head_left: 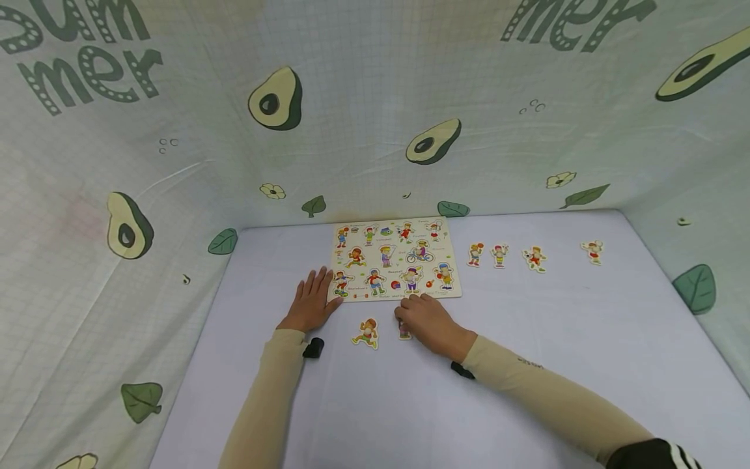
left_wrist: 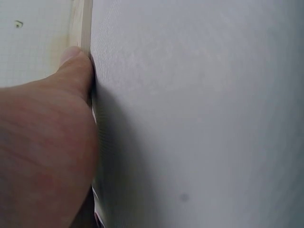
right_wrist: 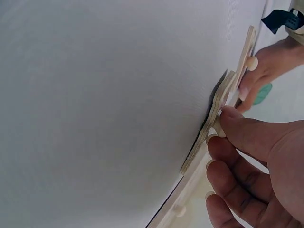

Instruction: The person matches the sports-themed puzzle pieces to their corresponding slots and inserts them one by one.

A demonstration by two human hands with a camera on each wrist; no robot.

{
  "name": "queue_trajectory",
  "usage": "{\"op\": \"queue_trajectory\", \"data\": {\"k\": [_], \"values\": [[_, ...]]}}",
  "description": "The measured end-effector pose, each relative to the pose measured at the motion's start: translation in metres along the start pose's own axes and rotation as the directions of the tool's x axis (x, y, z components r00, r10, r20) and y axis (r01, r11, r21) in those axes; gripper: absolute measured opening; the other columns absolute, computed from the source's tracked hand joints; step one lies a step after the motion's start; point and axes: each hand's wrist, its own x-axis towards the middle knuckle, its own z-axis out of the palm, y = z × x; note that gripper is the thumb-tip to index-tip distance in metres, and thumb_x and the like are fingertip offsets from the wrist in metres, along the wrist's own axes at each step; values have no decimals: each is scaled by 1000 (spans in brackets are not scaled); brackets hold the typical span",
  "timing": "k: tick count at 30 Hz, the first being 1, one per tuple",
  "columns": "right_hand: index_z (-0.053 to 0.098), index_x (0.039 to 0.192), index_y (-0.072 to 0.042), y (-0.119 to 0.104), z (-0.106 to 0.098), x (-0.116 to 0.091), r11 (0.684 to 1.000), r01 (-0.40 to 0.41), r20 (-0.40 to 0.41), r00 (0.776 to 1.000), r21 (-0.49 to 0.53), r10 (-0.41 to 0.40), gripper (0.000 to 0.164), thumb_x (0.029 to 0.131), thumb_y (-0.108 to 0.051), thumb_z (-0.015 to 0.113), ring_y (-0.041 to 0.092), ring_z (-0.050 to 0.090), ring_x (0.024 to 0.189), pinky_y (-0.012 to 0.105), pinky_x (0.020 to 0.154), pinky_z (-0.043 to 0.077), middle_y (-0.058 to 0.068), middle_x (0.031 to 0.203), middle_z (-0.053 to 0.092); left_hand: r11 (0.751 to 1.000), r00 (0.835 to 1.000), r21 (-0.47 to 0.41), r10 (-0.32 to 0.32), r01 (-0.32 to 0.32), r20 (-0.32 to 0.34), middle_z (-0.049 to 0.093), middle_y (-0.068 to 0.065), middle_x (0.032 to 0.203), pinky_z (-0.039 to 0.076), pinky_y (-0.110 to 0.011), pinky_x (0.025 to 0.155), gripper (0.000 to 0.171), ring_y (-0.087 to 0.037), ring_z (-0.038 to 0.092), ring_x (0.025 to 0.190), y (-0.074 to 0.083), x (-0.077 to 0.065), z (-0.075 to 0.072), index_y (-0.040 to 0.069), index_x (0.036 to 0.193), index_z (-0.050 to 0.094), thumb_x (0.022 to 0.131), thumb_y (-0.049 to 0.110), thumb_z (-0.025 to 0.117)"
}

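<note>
At your left, your left hand (head_left: 309,303) lies with its fingers straight and slightly spread by the near left corner of the puzzle board (head_left: 433,295), thumb against the edge. The single board lies toward the back of the counter (head_left: 351,404) and shows eleven figures in rows of four, three and four; you can't tell for sure which are seated pieces and which are printed recesses.

In front of it, one runner piece (head_left: 366,333) lies by itself. Just right of that, your right hand (head_left: 430,324) pinches one mostly covered piece (head_left: 404,331) by its knob (right_wrist: 219,127). Past the board's right side come three loose pieces (head_left: 499,256), then one farther piece (head_left: 593,251) set apart: six off the board, counting the pinched one.

They look like thin wood, so expect them light and stiff. Take each by its knob, squarely, since a small rounded knob could roll in your fingertips; narrow limbs might chip if dropped.
</note>
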Motion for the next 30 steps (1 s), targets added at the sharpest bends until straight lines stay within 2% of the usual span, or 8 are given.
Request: {"op": "queue_trajectory", "data": {"k": [7, 16, 21, 30], "values": [[78, 101, -11, 5, -9, 7, 1000, -20, -19, 1000, -4, 20, 14, 89, -12, 86, 19, 67, 92, 35, 78, 56, 0, 98, 72, 1000, 1000, 0, 0, 0, 1, 5, -20, 177, 1, -60, 130, 78, -43, -1, 163, 0, -1, -2, 1, 169, 13, 112, 41, 49], [78, 105, -10, 28, -23, 28, 994, -69, -74, 994, 89, 76, 18, 90, -15, 86, 20, 68, 96, 38, 80, 56, 1, 98, 72, 1000, 1000, 1, 2, -2, 9, 7, -22, 177, 1, -60, 131, 76, -43, -1, 163, 8, -3, -9, 0, 168, 15, 112, 38, 50], [77, 103, -8, 38, -28, 42, 988, -111, -96, 988, 110, 121, 13, 92, -11, 83, 22, 69, 95, 39, 82, 57, 3, 98, 73, 1000, 1000, 0, -3, 3, 15, 5, -21, 177, -1, -59, 131, 78, -42, -3, 163, 6, -2, -7, 1, 169, 13, 112, 41, 48], [77, 104, -5, 56, -21, 69, 974, -184, -77, 978, 131, 195, 10, 95, -7, 80, 26, 70, 93, 42, 88, 59, 7, 97, 74, 1000, 1000, 6, -3, 3, 9, 6, -21, 177, 1, -61, 130, 78, -43, -1, 163, 1, 1, -2, 1, 169, 14, 112, 41, 49]]}}
